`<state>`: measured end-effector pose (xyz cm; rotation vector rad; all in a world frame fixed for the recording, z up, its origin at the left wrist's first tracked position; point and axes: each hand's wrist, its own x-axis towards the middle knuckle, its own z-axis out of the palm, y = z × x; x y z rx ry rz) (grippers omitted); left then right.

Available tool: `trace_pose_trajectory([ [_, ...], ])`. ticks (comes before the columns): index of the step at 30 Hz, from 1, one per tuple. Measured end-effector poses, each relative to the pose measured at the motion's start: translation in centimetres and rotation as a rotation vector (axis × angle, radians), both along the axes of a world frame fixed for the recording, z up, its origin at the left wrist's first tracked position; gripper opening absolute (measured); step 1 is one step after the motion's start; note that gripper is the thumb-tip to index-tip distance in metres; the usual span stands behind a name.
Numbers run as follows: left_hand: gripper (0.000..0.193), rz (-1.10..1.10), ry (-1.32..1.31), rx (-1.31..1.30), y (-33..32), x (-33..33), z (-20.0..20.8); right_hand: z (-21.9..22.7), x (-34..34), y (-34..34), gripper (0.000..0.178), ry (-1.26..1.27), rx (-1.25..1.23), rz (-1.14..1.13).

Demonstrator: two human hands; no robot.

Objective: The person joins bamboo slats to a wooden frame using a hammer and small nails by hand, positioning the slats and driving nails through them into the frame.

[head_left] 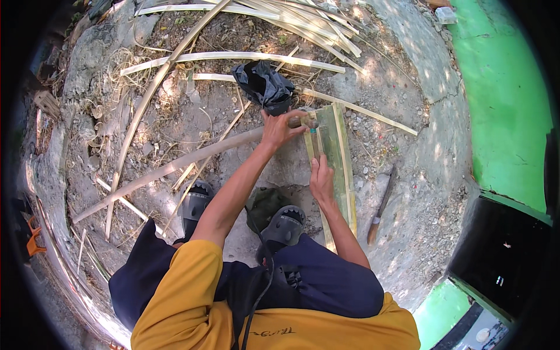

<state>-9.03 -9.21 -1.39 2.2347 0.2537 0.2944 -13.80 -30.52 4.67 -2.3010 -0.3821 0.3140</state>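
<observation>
My left hand [279, 130] is closed round the far end of a long round wooden pole [198, 154], which slants down to the left. Its fingertips reach over the top of a panel of pale strips [336, 140]; whether they pinch something small is too fine to see. My right hand [322, 179] grips the handle of a hammer [313, 125], whose head lies close by the left fingertips at the panel's upper edge. Just beyond my left hand an open black plastic bag [265, 87] stands on the ground.
Long split bamboo strips [233, 56] lie across the ground ahead, with a pile [309, 26] at the far side. A blade with a wooden handle [382, 204] rests to the right. A green wall [501, 99] stands beyond it. My shoes [284, 224] are close below the pole.
</observation>
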Motion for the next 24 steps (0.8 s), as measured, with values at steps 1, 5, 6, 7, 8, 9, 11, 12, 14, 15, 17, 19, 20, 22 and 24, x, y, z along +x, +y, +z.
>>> trace_pose_trajectory([
  [1, 0.048, 0.004, -0.002, 0.004, 0.2, 0.2, -0.1, -0.1, -0.2, 0.1, 0.028, 0.014, -0.001, -0.008],
  [5, 0.048, 0.01, -0.057, 0.012, -0.1, 0.1, -0.3, -0.4, -0.9, 0.2, 0.025, -0.103, 0.06, -0.05],
  [6, 0.048, 0.018, -0.072, 0.013, 0.0, 0.2, -0.4, -0.4, -0.5, 0.3, 0.025, -0.109, 0.057, -0.037],
  [7, 0.048, 0.018, -0.074, 0.013, -0.1, 0.2, -0.5, -0.3, -0.2, 0.4, 0.026, -0.116, 0.054, -0.024],
  [8, 0.048, 0.009, -0.068, 0.002, 0.0, 0.1, -0.6, 0.1, 0.2, 0.7, 0.026, -0.118, 0.057, -0.023],
  [9, 0.048, 0.001, -0.061, -0.008, 0.1, 0.1, -0.7, 0.6, 0.5, 0.7, 0.025, -0.046, 0.024, -0.019],
  [11, 0.048, 0.002, -0.062, -0.008, 0.1, 0.3, -0.7, 2.1, 1.1, 1.3, 0.025, 0.026, -0.01, -0.016],
  [12, 0.048, 0.002, -0.055, -0.011, -0.1, 0.0, -0.6, 3.5, 1.0, 1.7, 0.025, 0.003, 0.045, -0.036],
  [14, 0.049, 0.01, -0.067, -0.005, 0.1, 0.0, -0.6, 4.3, 0.7, 1.7, 0.025, -0.021, 0.094, -0.058],
  [15, 0.049, 0.018, -0.085, 0.003, 0.1, 0.2, -0.5, 4.1, 0.7, 1.4, 0.025, -0.089, 0.128, -0.056],
  [17, 0.049, 0.003, -0.051, -0.02, -0.1, 0.2, -0.4, 2.8, 0.8, 0.5, 0.026, -0.162, 0.159, -0.055],
  [19, 0.049, -0.006, -0.025, -0.033, -0.2, 0.6, -0.3, -0.2, 1.6, -0.5, 0.026, -0.095, -0.076, 0.053],
  [20, 0.049, -0.008, -0.023, -0.007, -0.2, 0.1, -0.5, 0.0, 1.3, -0.2, 0.026, -0.065, -0.051, 0.053],
  [22, 0.05, 0.008, -0.029, 0.012, 0.1, -0.1, -0.8, 0.4, 0.5, 0.2, 0.025, -0.052, -0.021, 0.022],
  [24, 0.049, 0.006, -0.034, -0.009, 0.2, 0.0, -0.6, 0.8, 0.0, 0.0, 0.024, -0.036, -0.012, -0.025],
])
